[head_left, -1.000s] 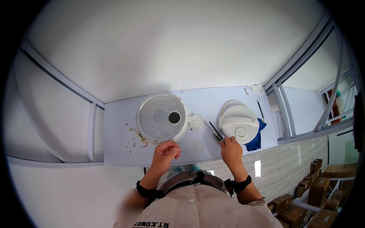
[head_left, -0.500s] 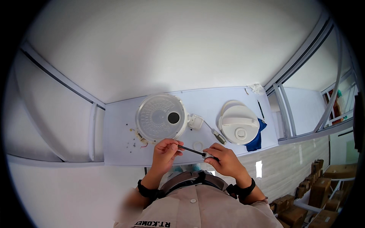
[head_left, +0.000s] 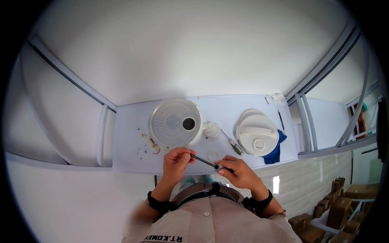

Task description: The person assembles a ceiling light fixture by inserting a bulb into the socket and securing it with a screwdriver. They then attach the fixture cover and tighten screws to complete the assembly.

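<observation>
Close to my body, just off the table's front edge, my right hand (head_left: 239, 172) is closed round the grey-and-black handle of a screwdriver (head_left: 205, 161). Its dark shaft slants up to the left. At the tip, my left hand (head_left: 175, 165) pinches with thumb and fingers; whether a small part sits between them is too small to tell. Beyond my left hand lies a round white appliance body (head_left: 170, 121) with a translucent, patterned face and a dark round spot. A white lid (head_left: 257, 135) with a handle bar rests farther right.
The white table (head_left: 219, 103) also bears a small white box-like part (head_left: 212, 129), a second screwdriver (head_left: 235, 147), a pale ring (head_left: 212, 155), a blue cloth (head_left: 274, 154) and a thin black rod (head_left: 281, 120). Small dark bits (head_left: 140, 152) and wires (head_left: 152, 142) lie at left. Metal-framed panels flank the table.
The view has shifted slightly, so the things on the table appear a little farther right. Both hands keep the same hold, with the screwdriver still between them.
</observation>
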The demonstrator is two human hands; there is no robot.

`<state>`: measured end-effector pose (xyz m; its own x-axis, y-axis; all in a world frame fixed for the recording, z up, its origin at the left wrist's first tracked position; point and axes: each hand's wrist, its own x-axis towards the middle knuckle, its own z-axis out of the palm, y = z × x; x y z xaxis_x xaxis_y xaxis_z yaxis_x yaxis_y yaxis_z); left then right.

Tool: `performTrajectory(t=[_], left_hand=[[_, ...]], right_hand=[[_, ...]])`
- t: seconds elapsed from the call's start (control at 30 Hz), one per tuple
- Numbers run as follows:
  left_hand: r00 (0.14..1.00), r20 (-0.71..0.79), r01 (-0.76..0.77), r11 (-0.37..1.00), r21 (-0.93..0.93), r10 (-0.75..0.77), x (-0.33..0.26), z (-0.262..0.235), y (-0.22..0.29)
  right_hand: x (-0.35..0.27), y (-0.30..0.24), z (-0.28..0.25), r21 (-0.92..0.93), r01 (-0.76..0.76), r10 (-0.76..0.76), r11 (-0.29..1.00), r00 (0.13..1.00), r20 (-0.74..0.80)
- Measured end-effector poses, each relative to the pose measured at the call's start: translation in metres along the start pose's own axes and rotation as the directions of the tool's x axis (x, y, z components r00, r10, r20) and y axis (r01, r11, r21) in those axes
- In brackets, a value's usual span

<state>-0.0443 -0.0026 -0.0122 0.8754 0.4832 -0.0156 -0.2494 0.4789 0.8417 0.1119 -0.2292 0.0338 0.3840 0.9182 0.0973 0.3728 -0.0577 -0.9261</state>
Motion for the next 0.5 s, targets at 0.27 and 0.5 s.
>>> performTrajectory(t=[0.27, 0.5], left_hand=[[0.991, 0.011, -0.13, 0.978, 0.162, 0.13, -0.001, 0.007, -0.001], [0.98, -0.164, -0.105, 0.992, 0.068, 0.115, 0.005, 0.02, -0.006]], right_hand=[[0.0, -0.002, -0.001, 0.165, -0.082, 0.065, 0.983, 0.992, 0.109], [0.0, -0.017, -0.01, 0.39, -0.265, 0.219, 0.882, 0.963, 0.159]])
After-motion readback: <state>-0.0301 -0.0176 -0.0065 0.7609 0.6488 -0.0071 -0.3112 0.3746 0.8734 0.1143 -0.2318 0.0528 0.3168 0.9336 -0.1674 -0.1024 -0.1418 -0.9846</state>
